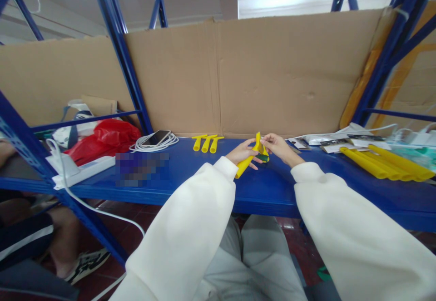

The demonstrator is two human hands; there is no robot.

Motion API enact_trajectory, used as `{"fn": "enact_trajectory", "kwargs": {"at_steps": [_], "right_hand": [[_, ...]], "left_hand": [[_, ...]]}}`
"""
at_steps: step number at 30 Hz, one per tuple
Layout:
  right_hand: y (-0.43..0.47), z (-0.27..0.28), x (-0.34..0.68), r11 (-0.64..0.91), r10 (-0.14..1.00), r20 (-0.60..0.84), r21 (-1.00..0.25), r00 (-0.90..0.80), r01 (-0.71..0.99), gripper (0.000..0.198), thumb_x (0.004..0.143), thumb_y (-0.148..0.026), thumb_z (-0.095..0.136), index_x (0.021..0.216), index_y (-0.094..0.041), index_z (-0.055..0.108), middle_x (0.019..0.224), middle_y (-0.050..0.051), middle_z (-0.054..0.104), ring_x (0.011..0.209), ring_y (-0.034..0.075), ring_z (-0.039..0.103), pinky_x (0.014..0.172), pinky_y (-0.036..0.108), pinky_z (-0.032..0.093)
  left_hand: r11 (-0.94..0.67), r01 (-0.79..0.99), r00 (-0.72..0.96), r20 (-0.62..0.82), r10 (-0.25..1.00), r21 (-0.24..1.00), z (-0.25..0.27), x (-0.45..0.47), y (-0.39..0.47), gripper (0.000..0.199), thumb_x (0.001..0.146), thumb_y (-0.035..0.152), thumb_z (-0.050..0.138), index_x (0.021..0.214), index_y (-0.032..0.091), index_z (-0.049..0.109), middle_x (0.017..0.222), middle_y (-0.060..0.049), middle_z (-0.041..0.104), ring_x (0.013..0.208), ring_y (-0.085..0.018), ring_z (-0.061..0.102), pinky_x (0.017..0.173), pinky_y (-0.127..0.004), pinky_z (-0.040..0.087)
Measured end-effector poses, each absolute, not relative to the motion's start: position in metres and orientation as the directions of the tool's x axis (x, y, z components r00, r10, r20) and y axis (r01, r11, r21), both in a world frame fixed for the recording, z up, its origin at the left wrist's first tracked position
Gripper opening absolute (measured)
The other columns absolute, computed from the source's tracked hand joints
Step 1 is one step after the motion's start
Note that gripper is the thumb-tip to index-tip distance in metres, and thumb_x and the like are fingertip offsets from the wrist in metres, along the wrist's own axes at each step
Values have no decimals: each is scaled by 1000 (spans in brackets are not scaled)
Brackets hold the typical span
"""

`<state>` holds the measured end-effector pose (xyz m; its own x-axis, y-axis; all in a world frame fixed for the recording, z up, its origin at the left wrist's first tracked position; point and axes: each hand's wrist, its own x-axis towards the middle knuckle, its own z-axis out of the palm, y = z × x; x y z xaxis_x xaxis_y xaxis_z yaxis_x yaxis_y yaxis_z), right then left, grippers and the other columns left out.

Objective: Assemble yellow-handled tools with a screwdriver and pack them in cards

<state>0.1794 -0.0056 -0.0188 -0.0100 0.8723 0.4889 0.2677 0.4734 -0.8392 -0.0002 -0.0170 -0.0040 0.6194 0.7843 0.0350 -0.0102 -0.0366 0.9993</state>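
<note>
My left hand (pixel 242 151) is closed around a yellow T-shaped handle (pixel 242 168), held at a slant just above the blue shelf top. A dark green piece (pixel 262 158) shows at the handle's head, beside the fingers; what it is I cannot make out. My right hand (pixel 275 145) pinches the upper end of the same handle from the right, its fingertips partly covering the head. Behind and left of my hands, three similar yellow T-shaped handles (pixel 205 144) lie side by side near the cardboard.
Long yellow tubes (pixel 384 165) lie on the right by flat packages (pixel 350 142). At left are a phone (pixel 156 138) on a coiled white cable (pixel 138 145), a power strip (pixel 88 170) and a red bag (pixel 109 137). Blue posts (pixel 131 78) and a cardboard wall (pixel 272 74) bound the shelf.
</note>
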Motion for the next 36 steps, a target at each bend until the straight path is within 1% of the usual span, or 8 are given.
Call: {"fn": "enact_trajectory", "kwargs": {"at_steps": [6, 11, 16, 18, 22, 32, 34, 36], "right_hand": [[-10, -17, 178, 411, 904, 427, -878, 15, 246, 42, 66, -52, 78, 77, -22, 50, 64, -5, 54, 47, 7, 45, 43, 22, 35], [-6, -19, 182, 413, 899, 435, -882, 56, 227, 45, 62, -51, 80, 79, -22, 51, 73, -3, 57, 53, 8, 48, 46, 22, 37], [4, -24, 189, 499, 846, 530, -826, 62, 263, 49, 57, -54, 82, 81, -23, 53, 81, -1, 59, 71, 13, 56, 66, 29, 50], [7, -26, 191, 521, 832, 553, -809, 51, 271, 51, 55, -55, 83, 81, -23, 53, 83, 0, 60, 75, 14, 58, 73, 32, 52], [7, -27, 192, 502, 835, 545, -811, 75, 298, 50, 57, -55, 82, 81, -22, 54, 84, 1, 61, 77, 15, 59, 78, 34, 53], [6, -28, 191, 450, 842, 535, -768, 70, 456, 36, 71, -51, 75, 80, -21, 57, 83, 4, 65, 76, 16, 59, 75, 32, 51], [6, -29, 195, 429, 855, 518, -723, 14, 541, 34, 67, -48, 78, 76, -21, 59, 77, 3, 65, 73, 17, 59, 72, 32, 50], [5, -28, 198, 393, 897, 431, -671, -100, 629, 33, 64, -47, 80, 70, -21, 61, 70, 3, 65, 69, 19, 60, 67, 31, 49]], "left_hand": [[-42, -32, 655, 53, 754, 999, -5, -1, -13, 72, 84, 3, 55, 148, 22, 32, 118, -16, 69, 68, -18, 73, 57, -31, 60], [-47, -66, 687, 80, 722, 997, -9, -3, -7, 74, 82, 6, 61, 149, 24, 33, 119, -16, 68, 72, -20, 74, 59, -32, 61], [-39, -55, 703, 67, 708, 998, -11, -4, -5, 77, 81, 7, 65, 149, 25, 34, 120, -16, 68, 71, -20, 73, 56, -30, 61], [-37, -47, 701, 59, 711, 998, -11, -4, -6, 78, 80, 7, 65, 149, 25, 33, 121, -16, 67, 69, -19, 73, 54, -29, 60], [-39, -56, 689, 67, 722, 998, -9, -4, -9, 78, 81, 6, 63, 150, 25, 32, 122, -17, 67, 70, -20, 74, 56, -31, 60], [-28, -38, 623, 46, 781, 999, -6, -1, -12, 75, 82, 6, 60, 148, 25, 30, 116, -14, 68, 70, -19, 73, 56, -28, 59], [-31, -18, 588, 36, 808, 999, -7, 0, -11, 74, 82, 6, 59, 148, 25, 29, 117, -13, 67, 70, -18, 72, 56, -28, 59], [-27, -6, 548, 26, 836, 1000, -6, 1, -11, 73, 83, 5, 56, 147, 26, 30, 117, -12, 66, 69, -16, 71, 55, -27, 59]]}}
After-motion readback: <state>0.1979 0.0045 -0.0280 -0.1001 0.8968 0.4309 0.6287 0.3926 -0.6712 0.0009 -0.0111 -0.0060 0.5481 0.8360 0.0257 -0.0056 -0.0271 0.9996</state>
